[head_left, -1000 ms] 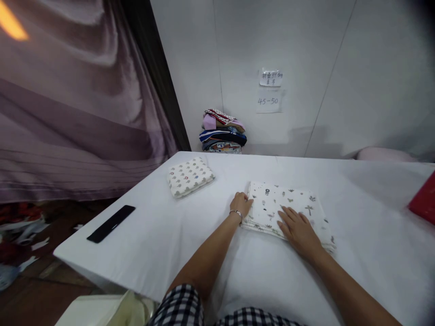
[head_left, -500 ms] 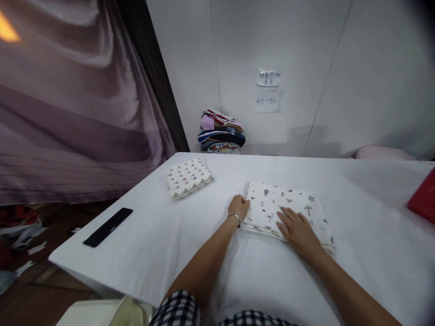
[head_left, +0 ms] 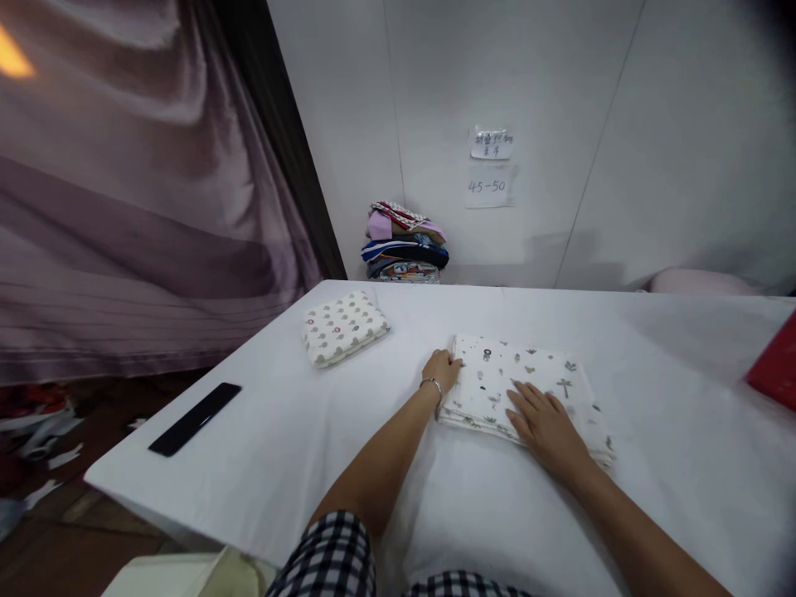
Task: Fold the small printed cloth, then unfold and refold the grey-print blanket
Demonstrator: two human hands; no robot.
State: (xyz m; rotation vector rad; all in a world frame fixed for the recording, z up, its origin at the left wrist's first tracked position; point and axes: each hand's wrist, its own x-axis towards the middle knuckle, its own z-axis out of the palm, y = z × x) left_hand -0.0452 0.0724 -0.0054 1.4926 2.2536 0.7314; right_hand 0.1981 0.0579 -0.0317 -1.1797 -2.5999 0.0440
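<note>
A folded white cloth [head_left: 528, 373] printed with small plants and animals lies flat on the table in front of me. At its left edge, my left hand [head_left: 442, 370] is closed with the fingers curled on the cloth's border. My right hand [head_left: 546, 427] rests flat on top of the cloth, fingers stretched out. Farther left lies a second folded white cloth [head_left: 345, 327] with a grey dotted pattern, touched by neither hand.
The table has a white cover [head_left: 279, 431]. A flat black object [head_left: 195, 419] lies near its left edge. Behind the table rises a stack of folded fabrics [head_left: 405, 242]. A red object [head_left: 774, 365] sits at the right, and a pink curtain [head_left: 155, 207] hangs at the left.
My left hand has shifted slightly up and right along the cloth's left edge. My right hand and the cloth stay almost the same.
</note>
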